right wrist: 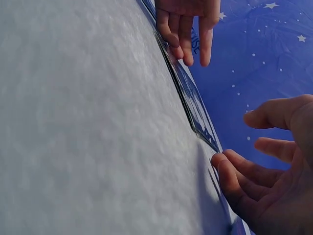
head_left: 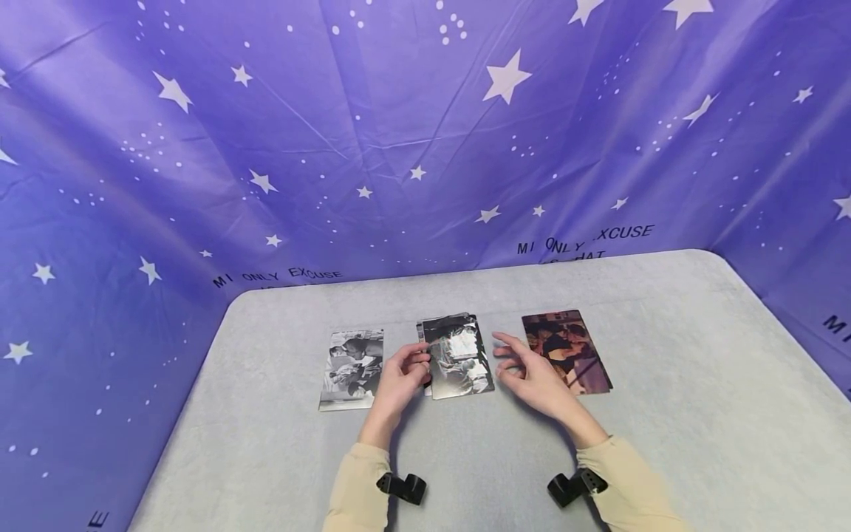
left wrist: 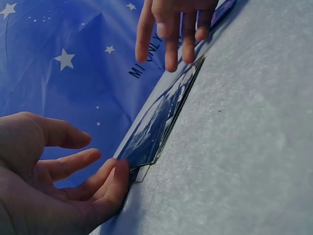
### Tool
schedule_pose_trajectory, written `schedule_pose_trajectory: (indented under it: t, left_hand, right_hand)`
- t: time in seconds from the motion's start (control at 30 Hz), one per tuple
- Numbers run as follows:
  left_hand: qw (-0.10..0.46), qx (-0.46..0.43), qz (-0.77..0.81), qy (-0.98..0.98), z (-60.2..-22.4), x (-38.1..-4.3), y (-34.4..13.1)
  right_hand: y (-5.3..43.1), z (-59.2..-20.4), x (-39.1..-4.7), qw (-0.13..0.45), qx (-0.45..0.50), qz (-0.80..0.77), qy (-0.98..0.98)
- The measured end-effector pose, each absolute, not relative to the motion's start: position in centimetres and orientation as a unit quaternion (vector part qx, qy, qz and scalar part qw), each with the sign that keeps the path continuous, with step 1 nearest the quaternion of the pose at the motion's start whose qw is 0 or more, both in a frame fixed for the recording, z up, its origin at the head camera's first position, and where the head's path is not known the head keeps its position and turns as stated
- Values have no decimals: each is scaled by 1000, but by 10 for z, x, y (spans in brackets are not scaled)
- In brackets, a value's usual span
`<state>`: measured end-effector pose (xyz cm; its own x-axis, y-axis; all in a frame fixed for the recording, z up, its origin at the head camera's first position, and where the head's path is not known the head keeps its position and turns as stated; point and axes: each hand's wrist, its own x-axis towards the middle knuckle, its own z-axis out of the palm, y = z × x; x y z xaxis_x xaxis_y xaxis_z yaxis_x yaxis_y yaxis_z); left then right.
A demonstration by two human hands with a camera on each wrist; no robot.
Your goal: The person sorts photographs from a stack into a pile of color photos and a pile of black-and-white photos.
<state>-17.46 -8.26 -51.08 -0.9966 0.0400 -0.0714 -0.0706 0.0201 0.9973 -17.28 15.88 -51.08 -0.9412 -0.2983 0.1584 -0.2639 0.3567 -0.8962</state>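
A small stack of glossy photo prints (head_left: 461, 362), with a black-and-white print on top, lies on the table between my hands. Its edges are slightly uneven, and lower prints stick out at the left. My left hand (head_left: 405, 373) has its fingertips right at the stack's left edge, fingers loosely bent; the left wrist view shows those fingertips (left wrist: 119, 174) at a corner of the prints. Off the stack's right side, my right hand (head_left: 532, 377) is held with relaxed, spread fingers and nothing in them. It partly covers a colour photo print (head_left: 577, 351).
Another black-and-white photo print (head_left: 352, 362) lies left of the stack, partly behind my left hand. The grey table (head_left: 266, 458) has rounded far corners. A purple star-patterned cloth (head_left: 399, 111) hangs behind and beside it. Black wrist cameras (head_left: 402, 488) sit at both sleeves.
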Motion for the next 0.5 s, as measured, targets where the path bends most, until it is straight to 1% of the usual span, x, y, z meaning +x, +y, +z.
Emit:
schedule_pose_trajectory:
  t: [0.27, 0.5]
  left_hand:
    - [27, -9, 687, 726, -511, -168, -83]
    - [31, -22, 699, 714, -512, -167, -82]
  right_hand:
    - [144, -511, -171, 5, -172, -542, 823]
    - [138, -513, -171, 3, -153, -539, 828]
